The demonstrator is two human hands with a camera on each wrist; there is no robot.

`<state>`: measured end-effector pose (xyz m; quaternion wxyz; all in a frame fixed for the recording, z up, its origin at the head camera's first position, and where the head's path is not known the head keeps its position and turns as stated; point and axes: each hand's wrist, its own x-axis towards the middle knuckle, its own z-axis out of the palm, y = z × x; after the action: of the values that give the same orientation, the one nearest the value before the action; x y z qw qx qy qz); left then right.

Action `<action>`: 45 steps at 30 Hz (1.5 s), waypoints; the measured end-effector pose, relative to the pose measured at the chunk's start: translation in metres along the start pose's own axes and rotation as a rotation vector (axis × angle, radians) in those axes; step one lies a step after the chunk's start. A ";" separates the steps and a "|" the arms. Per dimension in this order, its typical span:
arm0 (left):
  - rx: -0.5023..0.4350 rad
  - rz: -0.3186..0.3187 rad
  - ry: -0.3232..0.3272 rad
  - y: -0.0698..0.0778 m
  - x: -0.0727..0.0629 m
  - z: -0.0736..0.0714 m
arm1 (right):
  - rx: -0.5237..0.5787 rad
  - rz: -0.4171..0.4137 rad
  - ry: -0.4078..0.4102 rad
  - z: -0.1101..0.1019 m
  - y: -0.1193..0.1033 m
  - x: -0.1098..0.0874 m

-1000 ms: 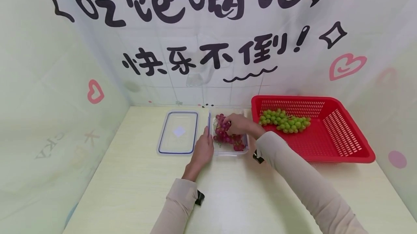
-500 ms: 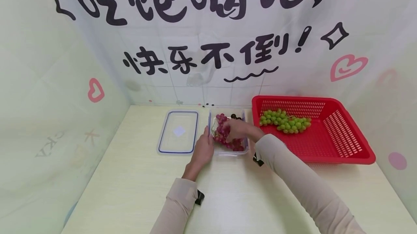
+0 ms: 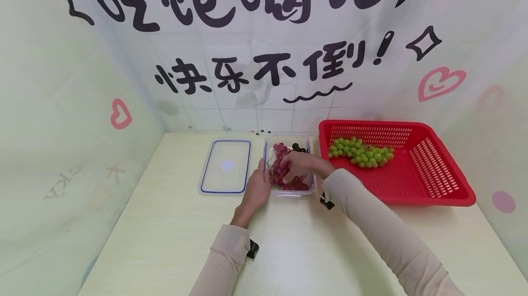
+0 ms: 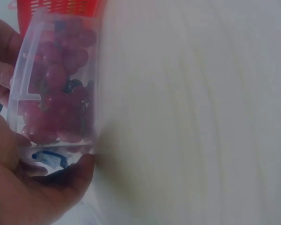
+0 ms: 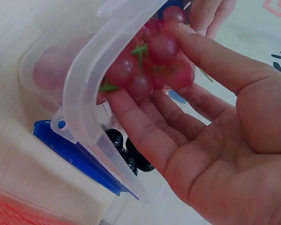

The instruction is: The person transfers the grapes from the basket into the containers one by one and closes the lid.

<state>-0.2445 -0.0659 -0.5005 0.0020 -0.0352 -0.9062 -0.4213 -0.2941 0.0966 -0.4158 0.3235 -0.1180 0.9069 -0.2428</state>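
A clear plastic food container (image 3: 292,193) with blue latch flaps stands at the back middle of the table, holding a bunch of red grapes (image 3: 278,173). My left hand (image 3: 256,189) holds the container's left side; in the left wrist view its thumb lies against the lower corner. My right hand (image 3: 304,163) reaches in over the right wall. Its thumb and fingers stand on either side of the red grapes, touching them, as the right wrist view shows. Dark grapes (image 5: 131,153) lie in the container's back right corner, partly hidden by the right hand in the head view.
Left of the container lies a clear lid (image 3: 224,181) with a blue seal. A red plastic basket (image 3: 396,186) stands close on the right, with a bunch of green grapes (image 3: 360,153) in it. A printed curtain (image 3: 247,39) hangs behind the table.
My right hand has shifted slightly toward me within the container, and the dark grapes at the back have come into sight. My left hand has stayed in place.
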 end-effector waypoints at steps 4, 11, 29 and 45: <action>0.007 0.008 0.005 0.000 0.000 0.000 | 0.017 -0.017 -0.009 -0.001 0.002 0.000; 0.002 -0.004 -0.001 -0.001 0.000 0.000 | 0.037 -0.010 -0.009 0.001 0.003 -0.002; 0.008 -0.003 -0.006 -0.002 -0.001 0.001 | 0.168 -0.104 0.063 -0.021 0.014 -0.010; -0.018 -0.009 -0.014 -0.002 0.000 0.001 | 0.207 0.001 0.463 -0.083 0.075 -0.041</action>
<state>-0.2448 -0.0664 -0.5031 -0.0068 -0.0340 -0.9026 -0.4290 -0.3209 0.2061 -0.3766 0.1176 -0.0251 0.9272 -0.3547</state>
